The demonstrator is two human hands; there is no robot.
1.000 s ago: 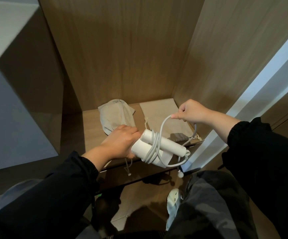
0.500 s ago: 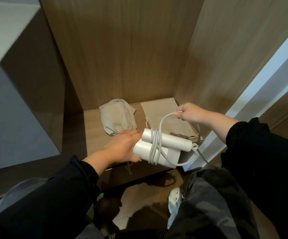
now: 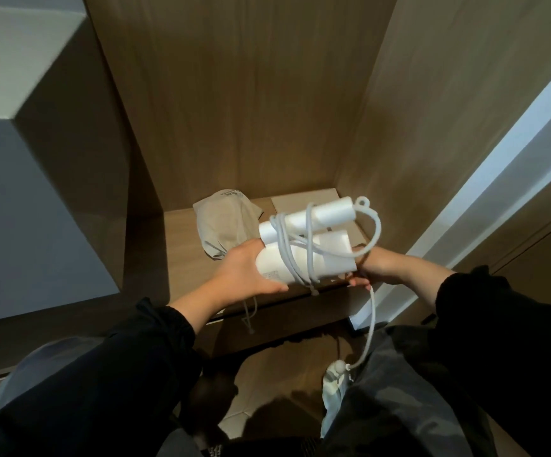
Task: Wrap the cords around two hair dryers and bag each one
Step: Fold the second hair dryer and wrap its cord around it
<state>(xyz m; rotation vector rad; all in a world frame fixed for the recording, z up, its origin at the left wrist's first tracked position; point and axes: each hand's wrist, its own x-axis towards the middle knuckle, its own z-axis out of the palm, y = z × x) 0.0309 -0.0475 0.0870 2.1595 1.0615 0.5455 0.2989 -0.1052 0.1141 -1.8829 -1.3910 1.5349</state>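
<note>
A white folded hair dryer [image 3: 320,255] is held above the front of a wooden shelf [image 3: 181,245]. My left hand [image 3: 251,272] grips its rounded end. Several turns of the white cord [image 3: 287,255] circle the body and folded handle. My right hand [image 3: 371,267] is under the dryer's right end and holds the cord, its fingers mostly hidden. The cord's free end hangs down to the plug [image 3: 340,367] near my leg. A filled beige bag [image 3: 223,225] lies on the shelf behind my left hand. A flat beige bag [image 3: 303,201] lies beside it, partly hidden by the dryer.
Wood-grain walls close the shelf at the back and right. A grey cabinet block [image 3: 30,199] stands to the left. A drawstring [image 3: 249,316] hangs over the shelf's front edge. A white door frame [image 3: 485,206] runs along the right.
The dryer has been lifted and tilted up. My right hand went from above the dryer down under its right end, carrying the cord around it.
</note>
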